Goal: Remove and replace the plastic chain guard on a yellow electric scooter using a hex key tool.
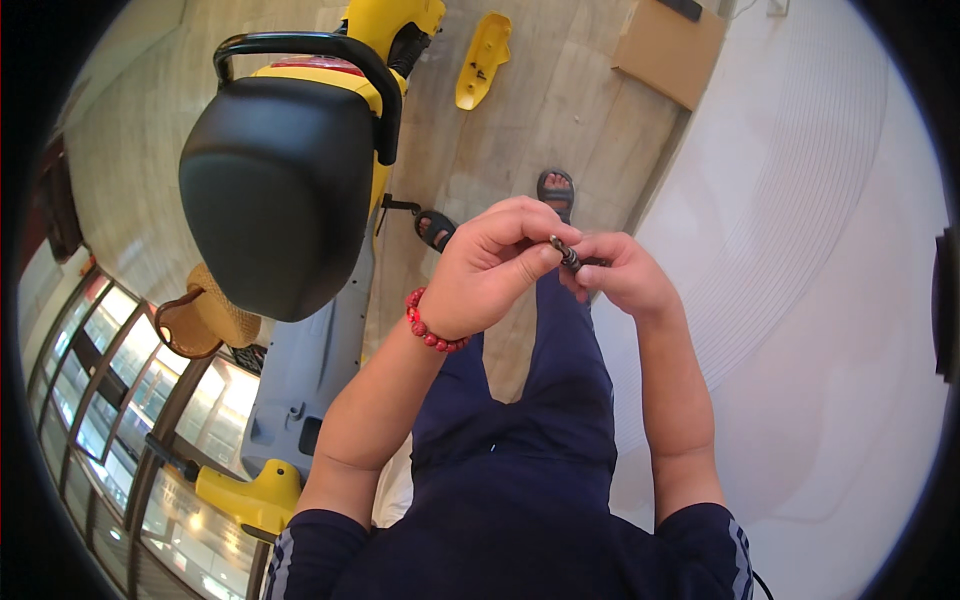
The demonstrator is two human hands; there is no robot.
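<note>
A small dark metal piece with a ridged shaft (568, 254) is held between both hands in front of me, above my legs. My left hand (500, 270), with a red bead bracelet on the wrist, grips it near its upper end, thumb and fingers curled around that end. My right hand (615, 275) pinches its other end, partly hiding it. What the piece is exactly is too small to tell.
To the left stands a yellow scooter with a black seat (275, 200) and brown basket (205, 310). A yellow plastic panel (483, 55) and cardboard (660, 55) lie on the floor (560, 120) ahead. A white wall (800, 300) runs along my right.
</note>
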